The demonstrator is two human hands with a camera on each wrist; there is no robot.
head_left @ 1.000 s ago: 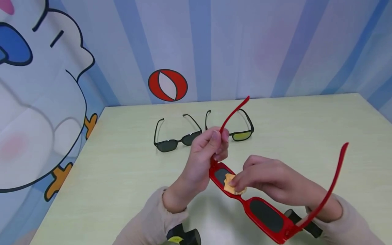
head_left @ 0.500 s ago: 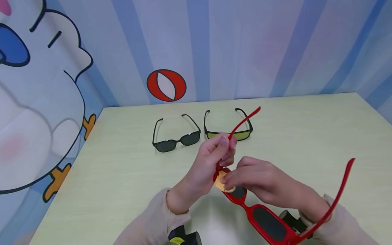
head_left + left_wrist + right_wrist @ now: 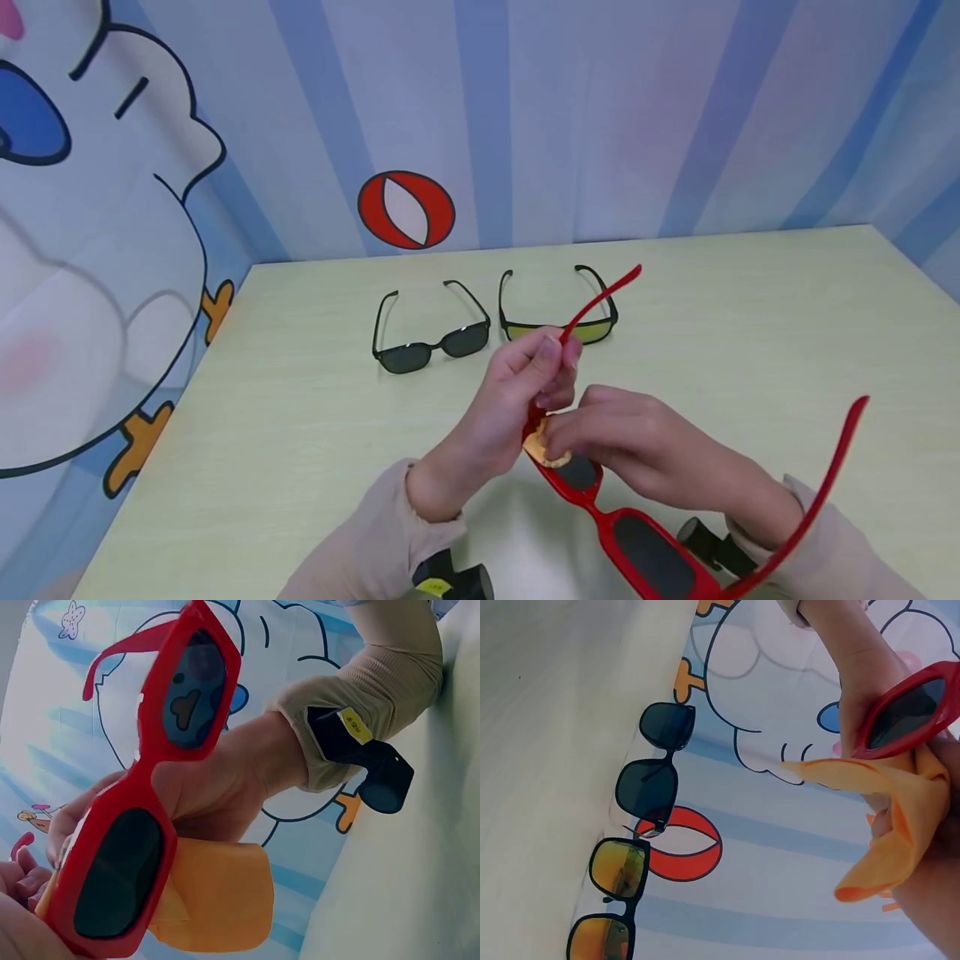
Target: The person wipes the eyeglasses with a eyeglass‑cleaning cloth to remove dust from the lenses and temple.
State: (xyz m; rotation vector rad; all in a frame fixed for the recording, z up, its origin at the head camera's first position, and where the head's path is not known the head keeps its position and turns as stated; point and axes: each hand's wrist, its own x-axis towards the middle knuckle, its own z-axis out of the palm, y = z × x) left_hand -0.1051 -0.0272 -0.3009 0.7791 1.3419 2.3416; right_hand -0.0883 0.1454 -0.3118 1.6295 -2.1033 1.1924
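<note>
Red-framed sunglasses [image 3: 600, 518] with dark lenses are held up over the table, both temples unfolded. My left hand [image 3: 517, 396] grips them by one temple near the hinge. With fingers and thumb, my right hand [image 3: 645, 442] pinches an orange cloth [image 3: 546, 450] against the lens closest to the left hand. The left wrist view shows the cloth [image 3: 225, 896] hanging out behind the red frame [image 3: 150, 776]. In the right wrist view the folded cloth [image 3: 907, 817] drapes below the red rim, over part of the right hand.
Black sunglasses [image 3: 405, 357] with dark lenses stand on the pale table [image 3: 300, 417] with temples spread. Beside them is a black pair with yellow-green lenses [image 3: 596, 332], partly behind the left hand. A cartoon-printed backdrop [image 3: 547, 125] rises along the table's far edge.
The cloth and right hand have slid along the lens toward the left hand's end. The red sunglasses have shifted slightly right and down with the left hand.
</note>
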